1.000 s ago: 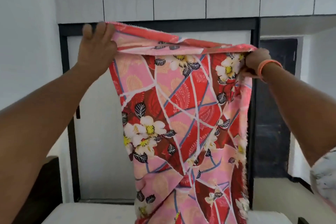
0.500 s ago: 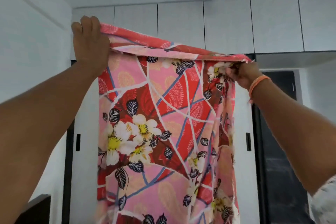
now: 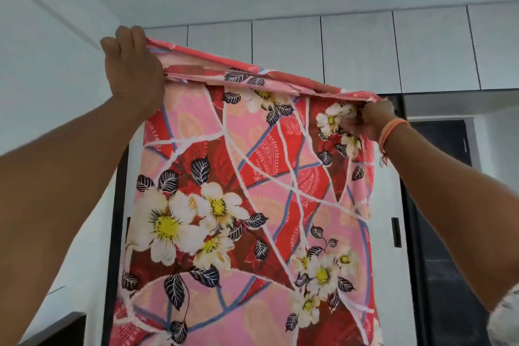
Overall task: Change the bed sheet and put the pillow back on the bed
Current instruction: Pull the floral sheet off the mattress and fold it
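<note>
- Left hand (image 3: 132,70) gripped the bed sheet (image 3: 252,205) at its upper left edge
- Right hand (image 3: 368,121) pinched its upper right corner
- Sheet hung raised before white cabinets (image 3: 356,50)

Colours/patterns: sheet vs. room

bed sheet (image 3: 252,205): pink and red patches, dark maroon areas, split by white and blue crossing lines; faint paisley motifs in the pink and red; white flowers with yellow centres, biggest cluster at 8 o'clock, more at 1 and 5; dark navy leaves with white veins. wristband (image 3: 393,129): orange, at 3 o'clock. cabinets (image 3: 359,48): plain light grey, at 12. wardrobe frame (image 3: 119,205): black. sleeve (image 3: 505,317): white, faint grey print, at 4.
</note>
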`<state>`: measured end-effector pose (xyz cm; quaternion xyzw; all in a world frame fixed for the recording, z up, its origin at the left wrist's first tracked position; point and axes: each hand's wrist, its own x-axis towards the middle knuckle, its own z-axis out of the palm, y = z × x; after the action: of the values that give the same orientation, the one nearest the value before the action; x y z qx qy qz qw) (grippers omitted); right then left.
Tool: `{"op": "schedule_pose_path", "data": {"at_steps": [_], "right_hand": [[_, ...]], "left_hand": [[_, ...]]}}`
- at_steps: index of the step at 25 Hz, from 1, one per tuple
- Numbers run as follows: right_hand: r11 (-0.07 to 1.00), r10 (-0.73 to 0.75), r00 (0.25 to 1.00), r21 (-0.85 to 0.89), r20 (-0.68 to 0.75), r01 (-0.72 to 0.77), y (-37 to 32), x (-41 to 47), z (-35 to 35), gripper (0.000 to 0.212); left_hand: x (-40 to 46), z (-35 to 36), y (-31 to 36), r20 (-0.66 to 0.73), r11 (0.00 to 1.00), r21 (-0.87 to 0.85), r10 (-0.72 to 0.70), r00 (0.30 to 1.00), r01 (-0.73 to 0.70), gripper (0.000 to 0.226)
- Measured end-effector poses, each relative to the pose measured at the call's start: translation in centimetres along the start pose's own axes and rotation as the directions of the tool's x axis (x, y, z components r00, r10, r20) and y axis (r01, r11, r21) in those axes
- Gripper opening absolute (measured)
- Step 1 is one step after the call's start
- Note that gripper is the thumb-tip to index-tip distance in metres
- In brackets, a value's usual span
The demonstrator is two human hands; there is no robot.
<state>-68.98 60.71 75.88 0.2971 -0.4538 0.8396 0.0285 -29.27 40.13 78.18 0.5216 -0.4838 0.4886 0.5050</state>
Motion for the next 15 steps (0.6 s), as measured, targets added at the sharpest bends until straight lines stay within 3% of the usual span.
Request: {"op": "schedule_pose_path", "data": {"at_steps": [5, 9, 15], "right_hand": [[0.991, 0.069, 0.998, 0.119, -0.005, -0.068, 0.4, 1.1, 2.0, 0.067], [0.993, 0.116, 0.993, 0.009, -0.034, -0.116, 0.6, -0.7, 3.3, 0.056], [0.982, 0.187, 0.981, -0.044, 0.052, -0.185, 5.0, -1.4, 5.3, 0.014]], "left_hand": [[-1.0, 2.0, -1.0, 0.019, 0.997, 0.034, 0.065, 0.998, -0.065, 0.033], [-1.4, 3.7, -1.7, 0.03, 0.997, 0.007, 0.077, 0.997, -0.077, 0.033], [-3.3, 8.2, 0.1, 0.115, 0.991, -0.024, 0.133, 0.984, -0.131, 0.033]]}}
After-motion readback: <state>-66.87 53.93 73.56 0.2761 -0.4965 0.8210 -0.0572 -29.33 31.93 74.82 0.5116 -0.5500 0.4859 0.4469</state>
